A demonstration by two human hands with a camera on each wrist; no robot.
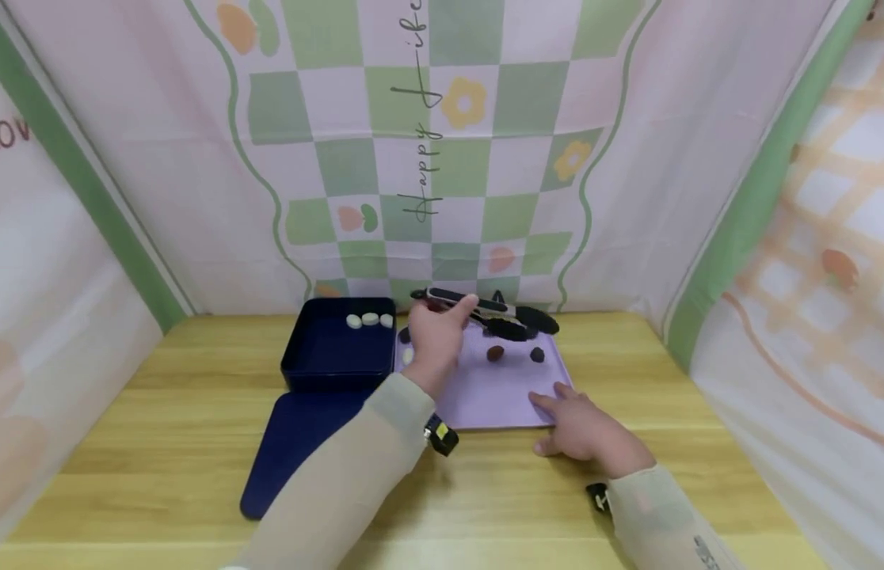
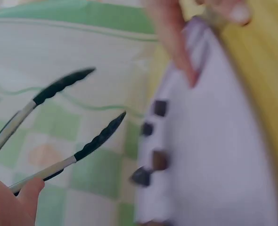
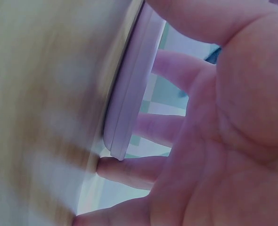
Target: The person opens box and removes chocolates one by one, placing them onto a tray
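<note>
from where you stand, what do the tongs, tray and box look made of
Tongs: arms probably metal, pale with a light sheen; matte dark tips, perhaps silicone or nylon. Tray: likely plastic, smooth and satin, with a stepped, moulded rim. Box: smooth dark blue, faintly glossy edge; plastic or painted metal, unclear.

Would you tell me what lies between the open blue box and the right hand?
In the head view, the purple tray lies between the blue box and the right hand, with the left hand over its left part.
</note>
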